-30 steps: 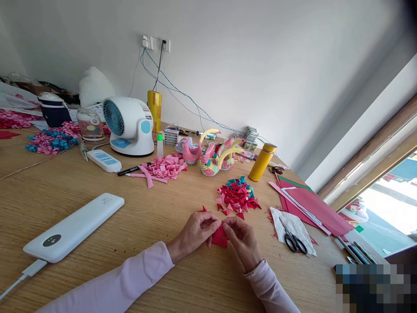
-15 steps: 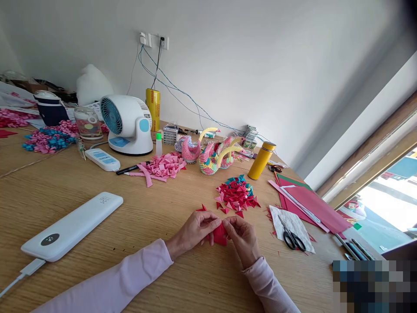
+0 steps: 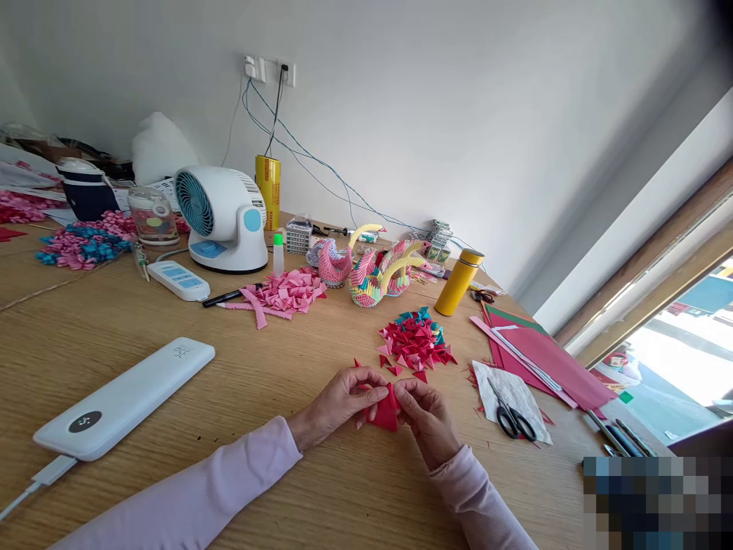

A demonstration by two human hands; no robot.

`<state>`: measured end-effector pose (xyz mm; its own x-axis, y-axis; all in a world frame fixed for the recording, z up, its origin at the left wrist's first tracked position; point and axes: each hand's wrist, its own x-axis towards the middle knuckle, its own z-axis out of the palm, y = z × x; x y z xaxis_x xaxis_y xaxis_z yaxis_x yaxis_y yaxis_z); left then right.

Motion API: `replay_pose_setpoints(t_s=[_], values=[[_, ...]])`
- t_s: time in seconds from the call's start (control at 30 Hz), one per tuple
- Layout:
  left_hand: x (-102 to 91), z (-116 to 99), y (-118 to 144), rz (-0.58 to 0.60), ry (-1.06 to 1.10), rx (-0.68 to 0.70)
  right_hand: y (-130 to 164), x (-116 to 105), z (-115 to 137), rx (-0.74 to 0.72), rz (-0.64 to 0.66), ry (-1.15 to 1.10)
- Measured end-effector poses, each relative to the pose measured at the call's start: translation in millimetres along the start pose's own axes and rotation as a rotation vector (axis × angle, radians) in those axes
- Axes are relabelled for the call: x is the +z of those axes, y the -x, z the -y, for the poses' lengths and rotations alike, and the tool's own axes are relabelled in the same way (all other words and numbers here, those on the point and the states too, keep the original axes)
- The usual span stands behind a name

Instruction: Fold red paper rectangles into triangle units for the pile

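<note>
Little has shifted since a second ago: both hands stay pinched on the red paper piece (image 3: 385,412), low over the desk (image 3: 257,382) in front of the person. Left hand (image 3: 343,397) grips its left edge between thumb and fingers; right hand (image 3: 428,418) nips the right edge, fingers curled, wrists resting near the wood. A clean fold likely needs aligned edges and a firm crease. Beyond lie the pile of folded triangles (image 3: 415,344), then scissors (image 3: 512,418), then paper swans (image 3: 372,271).
</note>
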<state>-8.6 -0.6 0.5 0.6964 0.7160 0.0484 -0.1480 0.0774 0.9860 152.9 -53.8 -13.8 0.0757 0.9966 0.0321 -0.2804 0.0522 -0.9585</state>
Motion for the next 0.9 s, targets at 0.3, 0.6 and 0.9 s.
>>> replay_pose_setpoints(t_s=[0.3,0.6,0.9], values=[[1.8,0.1,1.3,0.011,0.257,-0.047,6.1,12.4,4.6,0.102,0.073,-0.317],[8.0,-4.8,4.6,-0.012,0.478,-0.077,9.5,26.8,3.6,0.082,0.132,-0.339],[10.7,1.2,2.4,-0.124,0.464,-0.005,9.5,34.9,0.7,0.005,0.026,-0.232]])
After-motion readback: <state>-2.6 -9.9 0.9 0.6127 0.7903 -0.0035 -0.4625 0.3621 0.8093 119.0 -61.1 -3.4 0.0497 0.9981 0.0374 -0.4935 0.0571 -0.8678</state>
